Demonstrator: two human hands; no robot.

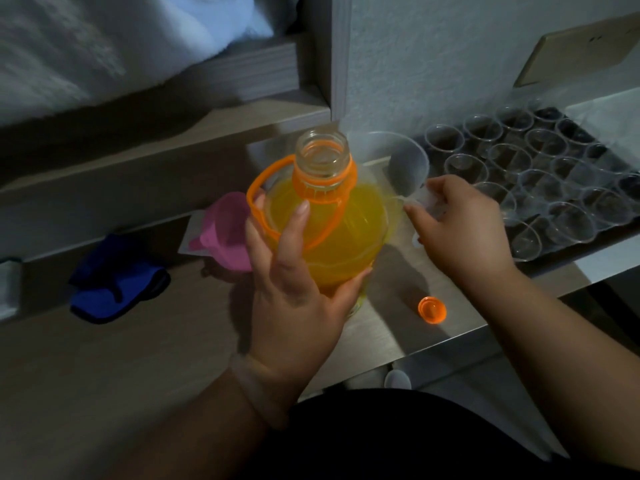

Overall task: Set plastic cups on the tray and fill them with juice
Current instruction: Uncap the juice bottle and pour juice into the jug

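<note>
Head view: left grip [294, 278] clasps the uncapped juice bottle [341, 233], steadying it; right grip [460, 233] holds the clear jug [408, 161] by its handle, likely for decanting.

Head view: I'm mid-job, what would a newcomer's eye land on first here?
The large clear plastic bottle of bright orange juice, uncapped, sits at centre, gripped by the left hand. Right of it the right hand holds the handle of a translucent plastic jug, and further right rows of empty clear plastic cups fill a dark tray. The bottle's small orange screw cap lies on the table, nearer the camera.
</note>
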